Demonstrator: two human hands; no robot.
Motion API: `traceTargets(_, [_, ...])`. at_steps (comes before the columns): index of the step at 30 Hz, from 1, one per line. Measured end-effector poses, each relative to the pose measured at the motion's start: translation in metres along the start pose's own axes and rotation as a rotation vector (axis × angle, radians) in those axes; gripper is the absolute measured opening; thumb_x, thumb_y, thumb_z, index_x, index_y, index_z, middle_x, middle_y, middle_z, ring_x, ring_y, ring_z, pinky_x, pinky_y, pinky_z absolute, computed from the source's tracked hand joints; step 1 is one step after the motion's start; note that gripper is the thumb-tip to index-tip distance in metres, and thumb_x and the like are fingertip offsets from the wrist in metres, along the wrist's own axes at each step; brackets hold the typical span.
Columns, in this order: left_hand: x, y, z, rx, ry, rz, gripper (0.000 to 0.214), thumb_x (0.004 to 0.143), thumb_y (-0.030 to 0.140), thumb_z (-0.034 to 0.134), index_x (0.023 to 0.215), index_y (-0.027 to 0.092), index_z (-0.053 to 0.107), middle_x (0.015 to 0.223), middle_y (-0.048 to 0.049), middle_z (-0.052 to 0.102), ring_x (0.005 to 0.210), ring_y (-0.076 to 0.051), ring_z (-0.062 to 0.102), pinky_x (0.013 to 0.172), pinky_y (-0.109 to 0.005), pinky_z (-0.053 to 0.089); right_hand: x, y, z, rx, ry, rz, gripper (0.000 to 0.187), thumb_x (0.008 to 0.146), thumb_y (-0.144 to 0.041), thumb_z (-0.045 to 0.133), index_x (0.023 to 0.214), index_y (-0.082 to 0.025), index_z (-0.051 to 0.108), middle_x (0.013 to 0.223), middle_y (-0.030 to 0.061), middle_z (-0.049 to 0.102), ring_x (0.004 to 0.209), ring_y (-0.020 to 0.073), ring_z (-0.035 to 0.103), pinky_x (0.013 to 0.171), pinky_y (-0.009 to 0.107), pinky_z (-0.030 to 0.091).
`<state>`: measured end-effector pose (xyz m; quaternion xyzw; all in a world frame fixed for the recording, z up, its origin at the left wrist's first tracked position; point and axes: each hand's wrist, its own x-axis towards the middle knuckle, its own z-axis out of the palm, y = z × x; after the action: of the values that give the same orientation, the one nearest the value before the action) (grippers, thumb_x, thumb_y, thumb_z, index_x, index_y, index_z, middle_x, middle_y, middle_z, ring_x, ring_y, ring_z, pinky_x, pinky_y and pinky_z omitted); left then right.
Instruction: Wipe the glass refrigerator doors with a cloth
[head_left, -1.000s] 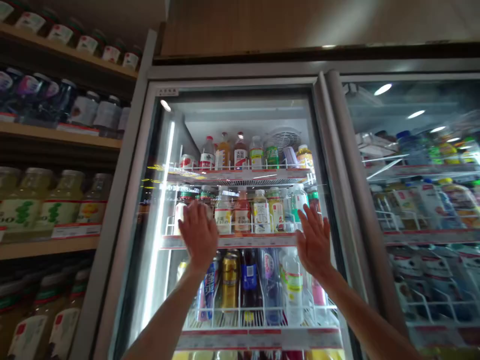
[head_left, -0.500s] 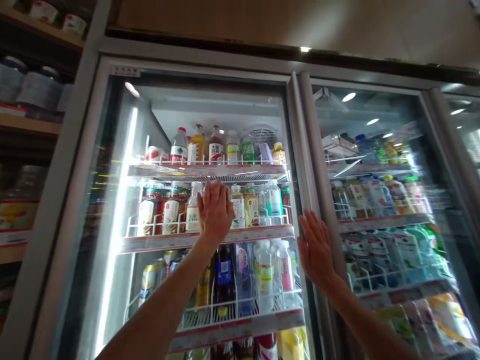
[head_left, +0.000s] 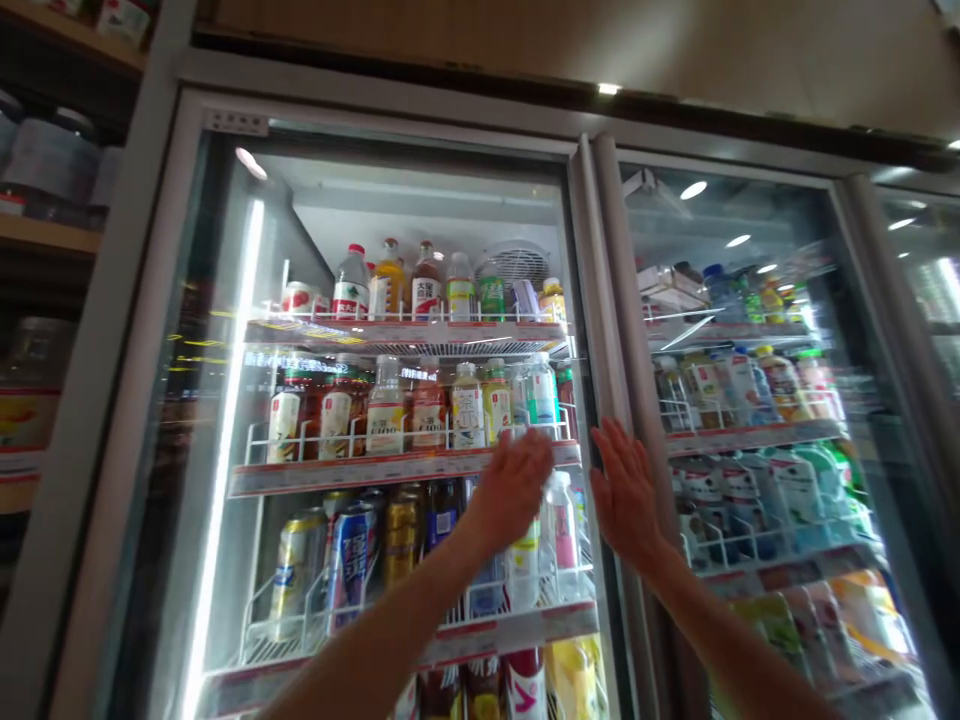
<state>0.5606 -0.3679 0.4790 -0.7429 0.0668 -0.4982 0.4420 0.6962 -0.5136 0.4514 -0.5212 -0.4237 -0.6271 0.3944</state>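
Note:
My left hand (head_left: 516, 488) is raised before the glass door (head_left: 420, 205) of a drinks fridge, a little blurred by motion. Its fingers point up and right, stretched out, and nothing is in it. Whether it touches the glass I cannot tell. My right hand (head_left: 624, 490) lies flat with fingers extended along the vertical door frame (head_left: 600, 300) between two fridge doors. Behind the glass, a bottle with a white label (head_left: 468, 408) and a teal-labelled bottle (head_left: 541, 392) stand on a wire-fronted shelf (head_left: 405, 468). My left forearm hides part of the shelf of cans below.
To the right, a second glass door (head_left: 735, 225) covers more shelves of bottles. A wooden shelf (head_left: 49, 236) with large jars (head_left: 56, 165) stands at the left. Inside the fridge, a light strip (head_left: 225, 450) runs down the left side, beside a blue can (head_left: 352, 560).
My left hand has moved right and down across the glass, toward the door frame. My right hand stays at the frame. The view has shifted slightly.

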Motion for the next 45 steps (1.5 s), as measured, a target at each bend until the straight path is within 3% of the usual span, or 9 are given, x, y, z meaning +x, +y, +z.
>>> traceTargets(3, [-0.024,0.021,-0.002,-0.088,-0.087,0.449,0.042,0.088,0.028,0.036,0.128,0.020,0.046,0.145,-0.0006,0.037,0.139,-0.018,0.018,0.114,-0.039,0.017,0.000,-0.004,0.000,0.004,-0.039,-0.004,0.053,0.092,-0.022,0.032,0.144,-0.027,0.022,0.145,0.0083,0.035,0.135,0.0228,0.030,0.107,0.049,0.028])
traceTargets(9, [-0.028,-0.011,-0.002,0.086,0.034,-0.174,0.044,0.088,0.026,0.040,0.131,0.016,0.043,0.144,-0.0062,0.037,0.139,-0.027,0.014,0.113,-0.050,0.013,-0.001,-0.014,0.010,0.005,-0.021,0.003,0.049,0.092,-0.024,0.032,0.141,-0.027,0.027,0.143,0.0087,0.039,0.135,0.0223,0.030,0.107,0.049,0.027])
traceTargets(14, [-0.051,-0.015,-0.010,0.057,-0.019,0.192,0.042,0.088,0.030,0.042,0.129,0.022,0.046,0.148,-0.0003,0.028,0.140,-0.022,0.012,0.115,-0.045,0.008,-0.007,-0.030,0.023,0.015,-0.082,-0.047,0.053,0.092,-0.023,0.034,0.143,-0.026,0.022,0.144,0.0093,0.037,0.136,0.0213,0.027,0.108,0.048,0.025])
traceTargets(20, [-0.066,-0.042,-0.022,0.135,0.061,-0.231,0.044,0.087,0.028,0.043,0.130,0.017,0.046,0.142,-0.0041,0.040,0.141,-0.023,0.007,0.116,-0.046,0.006,0.000,-0.049,0.036,0.041,-0.064,-0.102,0.055,0.091,-0.020,0.035,0.144,-0.025,0.020,0.144,0.0089,0.037,0.138,0.0205,0.024,0.110,0.046,0.023])
traceTargets(25, [-0.098,-0.048,-0.033,0.068,-0.056,0.167,0.043,0.087,0.033,0.044,0.129,0.025,0.047,0.147,0.0028,0.032,0.140,-0.021,0.013,0.116,-0.044,0.006,0.002,-0.068,0.047,0.063,-0.109,-0.147,0.056,0.090,-0.019,0.035,0.144,-0.023,0.019,0.146,0.0079,0.034,0.139,0.0204,0.021,0.111,0.046,0.021])
traceTargets(30, [-0.112,-0.078,-0.043,0.161,0.079,-0.421,0.047,0.088,0.028,0.042,0.134,0.017,0.041,0.141,-0.0067,0.041,0.140,-0.023,0.012,0.115,-0.045,0.012,0.003,-0.081,0.058,0.071,-0.126,-0.138,0.055,0.090,-0.020,0.036,0.143,-0.024,0.024,0.146,0.0074,0.034,0.139,0.0210,0.020,0.111,0.048,0.019])
traceTargets(36, [-0.159,-0.061,-0.052,0.074,-0.083,0.031,0.043,0.086,0.033,0.046,0.128,0.026,0.048,0.144,0.0029,0.037,0.140,-0.022,0.014,0.115,-0.044,0.009,0.001,-0.091,0.065,0.080,-0.115,-0.128,0.053,0.089,-0.020,0.039,0.141,-0.028,0.029,0.150,0.0054,0.024,0.140,0.0231,0.016,0.112,0.052,0.014])
traceTargets(41, [-0.179,-0.071,-0.060,0.150,0.007,-0.439,0.048,0.087,0.030,0.043,0.134,0.019,0.042,0.139,-0.0063,0.044,0.140,-0.024,0.014,0.114,-0.046,0.013,-0.006,-0.099,0.065,0.069,-0.122,-0.124,0.053,0.090,-0.020,0.040,0.141,-0.026,0.028,0.150,0.0070,0.024,0.140,0.0233,0.016,0.111,0.052,0.014])
traceTargets(45, [-0.205,-0.059,-0.062,0.084,-0.134,-0.012,0.046,0.085,0.033,0.047,0.131,0.027,0.045,0.144,0.0018,0.038,0.140,-0.021,0.014,0.116,-0.044,0.009,-0.019,-0.118,0.065,0.117,-0.185,-0.211,0.051,0.088,-0.019,0.040,0.139,-0.025,0.033,0.150,0.0062,0.025,0.140,0.0232,0.018,0.112,0.051,0.013])
